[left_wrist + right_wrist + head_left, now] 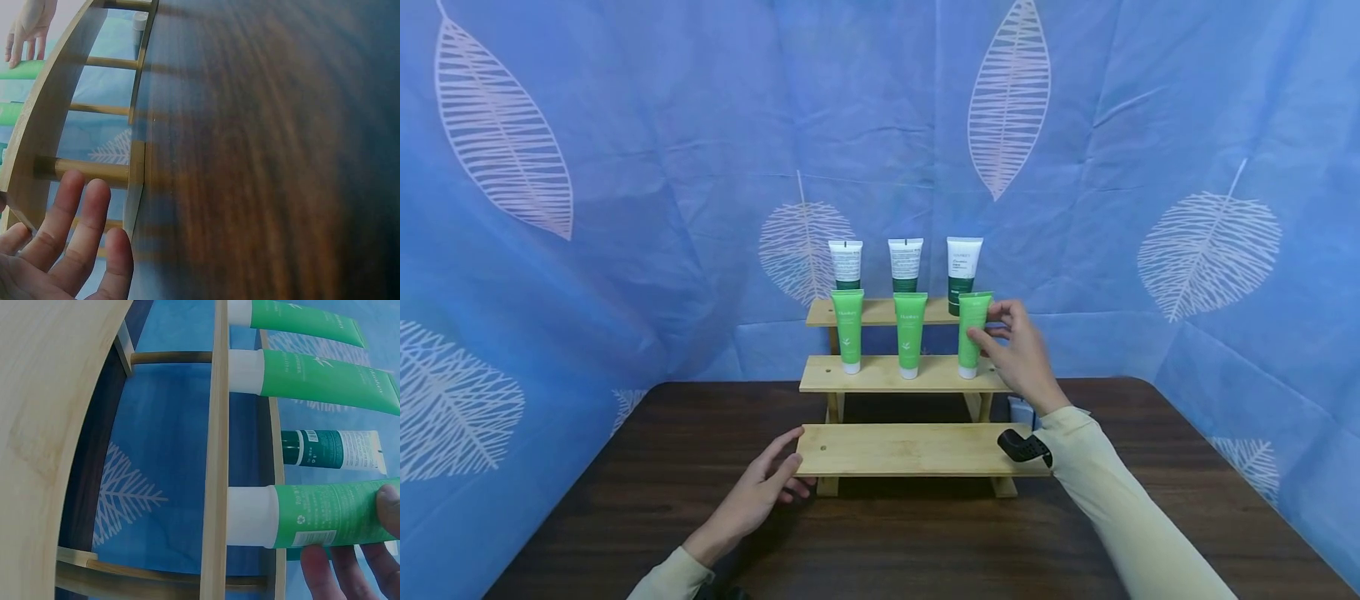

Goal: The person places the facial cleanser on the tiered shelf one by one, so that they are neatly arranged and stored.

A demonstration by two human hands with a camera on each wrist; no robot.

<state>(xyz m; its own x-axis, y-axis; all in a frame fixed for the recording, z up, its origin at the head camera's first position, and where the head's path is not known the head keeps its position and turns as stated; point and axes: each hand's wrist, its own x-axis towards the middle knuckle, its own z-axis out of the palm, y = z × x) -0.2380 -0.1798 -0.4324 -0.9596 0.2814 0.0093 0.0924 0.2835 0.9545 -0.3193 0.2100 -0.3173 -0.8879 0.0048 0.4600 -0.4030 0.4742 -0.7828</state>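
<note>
We see a dark wood-grain table (700,433) before a blue cloth (880,83) printed with pale leaves. On it stands a three-step wooden rack (902,454). Our right hand (1021,354) pinches the rightmost green tube (972,321), which stands upright, white cap down, at the right of the middle step. Its flat crimped end is up, and a barcode shows near the cap. Our left hand (763,479) touches the bottom step's left end, fingers loosely extended.
</note>
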